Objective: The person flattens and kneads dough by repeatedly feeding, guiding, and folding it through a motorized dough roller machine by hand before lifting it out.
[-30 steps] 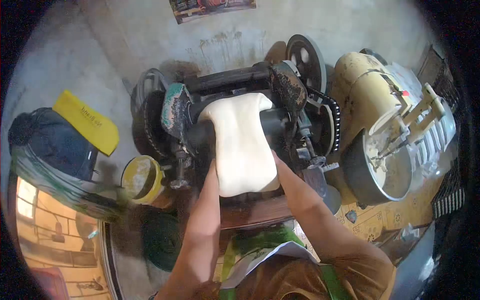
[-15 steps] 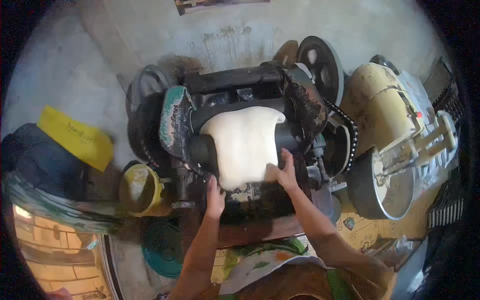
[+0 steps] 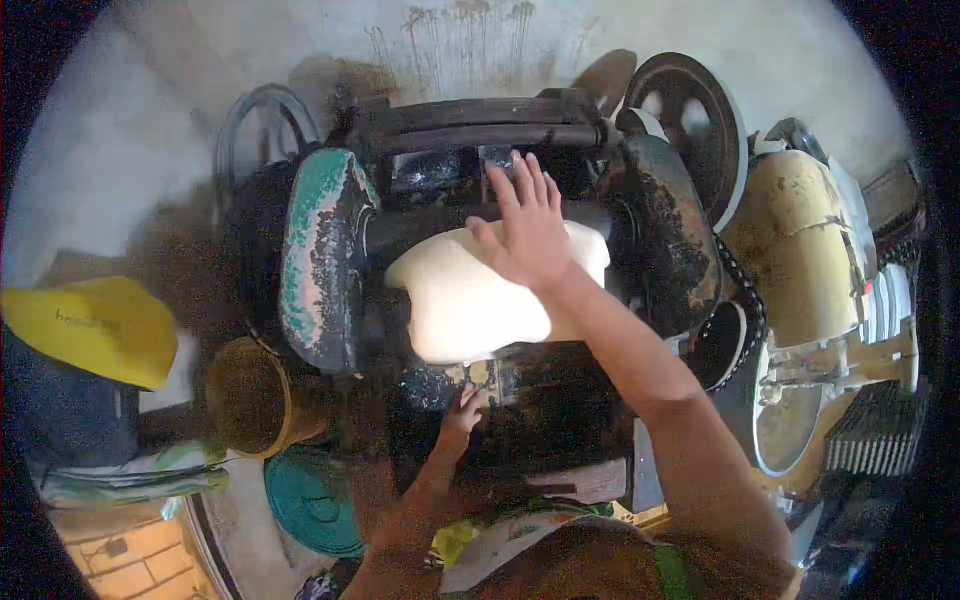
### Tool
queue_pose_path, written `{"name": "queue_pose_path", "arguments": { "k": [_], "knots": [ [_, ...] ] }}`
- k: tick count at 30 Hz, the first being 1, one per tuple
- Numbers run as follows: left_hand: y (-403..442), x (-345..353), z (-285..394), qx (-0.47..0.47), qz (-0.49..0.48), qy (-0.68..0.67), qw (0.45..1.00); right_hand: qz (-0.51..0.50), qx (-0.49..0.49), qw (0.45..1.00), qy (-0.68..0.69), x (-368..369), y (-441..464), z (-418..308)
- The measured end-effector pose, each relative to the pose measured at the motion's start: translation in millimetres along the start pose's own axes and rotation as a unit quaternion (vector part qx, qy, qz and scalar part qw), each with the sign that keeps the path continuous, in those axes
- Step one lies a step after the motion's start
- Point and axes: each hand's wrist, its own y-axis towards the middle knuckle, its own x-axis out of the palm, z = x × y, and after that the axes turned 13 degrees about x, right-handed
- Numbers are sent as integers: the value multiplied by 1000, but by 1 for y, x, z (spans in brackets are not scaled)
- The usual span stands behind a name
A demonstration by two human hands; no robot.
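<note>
A thick white slab of dough (image 3: 475, 305) lies over the dark rollers of a machine (image 3: 490, 135) with worn green and rusty side housings. My right hand (image 3: 528, 225) is spread, fingers apart and pointing away from me, over the dough's upper edge and the roller behind it; its palm is on or just above the dough. Below the dough's front edge is my left hand (image 3: 463, 412), near the machine's lower plate. Its fingers look partly extended, but dimness and their small size hide whether they hold anything.
A yellowish bucket (image 3: 250, 395) and a green round lid (image 3: 315, 500) are at the left, below a yellow bag (image 3: 95, 330). On the right are a belt-driven wheel (image 3: 690, 130), a cream mixer (image 3: 800, 240) and its metal bowl (image 3: 760, 425).
The dough has drawn back over the rollers, with less hanging in front. My right hand has moved up over it, my left inward below it. The view has come closer.
</note>
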Motion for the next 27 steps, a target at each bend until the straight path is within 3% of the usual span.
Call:
{"name": "queue_pose_path", "arguments": {
  "k": [1,2,3,4,8,11,12,15,16,17,19,24,27],
  "knots": [
    [20,-6,10,-112,66,-165,978,-2,1,1000,13,6,10,5],
    [42,-12,21,-218,129,-323,912,-4,2,1000,25,11,18,11],
    [58,-18,30,-315,185,-466,806,-7,3,1000,23,16,24,16],
    [69,-21,33,-317,185,-467,804,-15,-1,1000,27,20,30,21],
    [91,-24,31,-276,216,-494,795,-39,-29,998,33,32,41,38],
    [93,-3,-10,-229,203,-680,666,-54,-66,996,28,37,45,47],
    [95,3,-19,-231,203,-682,664,-74,-77,994,24,38,47,49],
    [108,11,-43,-82,102,-581,803,-111,-102,988,17,45,55,54],
    [122,-4,-21,-83,104,-582,802,-129,-92,987,14,48,58,56],
    [135,-17,5,-68,161,-694,698,-148,-84,985,12,53,62,57],
    [162,-50,61,-31,260,-860,438,-169,-76,983,12,65,72,57],
    [174,-51,58,-38,309,-842,440,-300,33,953,15,104,113,69],
    [179,-48,50,1,321,-853,411,-386,76,919,15,134,130,73]
  ]
}}
